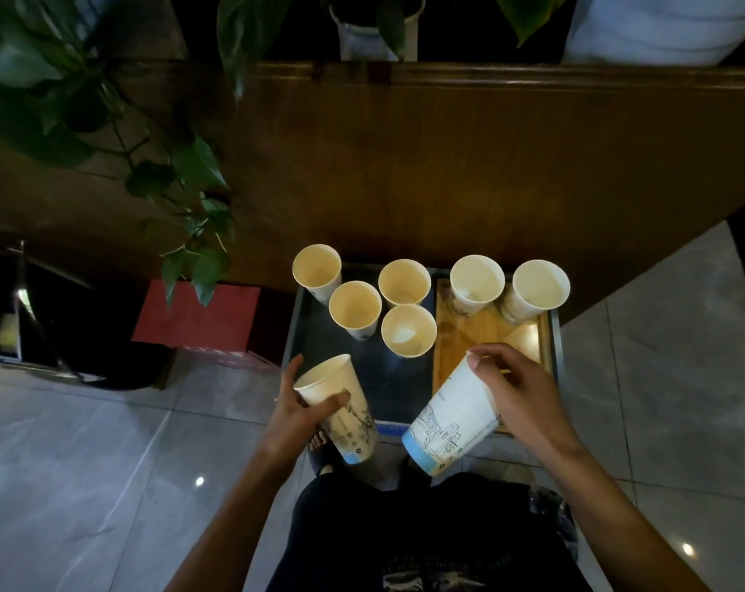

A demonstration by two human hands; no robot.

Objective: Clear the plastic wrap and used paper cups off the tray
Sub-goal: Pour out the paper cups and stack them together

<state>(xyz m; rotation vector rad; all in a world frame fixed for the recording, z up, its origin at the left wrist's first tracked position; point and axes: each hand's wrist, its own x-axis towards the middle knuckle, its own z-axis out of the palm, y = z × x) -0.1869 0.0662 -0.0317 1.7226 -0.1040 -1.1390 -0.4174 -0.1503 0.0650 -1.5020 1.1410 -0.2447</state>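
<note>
A dark tray [304,318] lies on the floor with a wooden board [481,335] on its right half. Several white paper cups stand upright on it, among them one at the far left [317,267] and one at the far right [540,289]. My left hand [296,410] grips a printed paper cup [340,410] above the tray's near left corner. My right hand [518,390] holds a second printed cup [452,414], tilted, over the near right edge. I see no plastic wrap on the tray.
A wooden cabinet [447,164] rises just behind the tray. A red box [195,316] sits to the left, with a leafy plant [182,185] hanging over it and a dark bin [41,318] further left. My legs and a sandalled foot [321,450] are below the tray. Grey tiled floor surrounds it.
</note>
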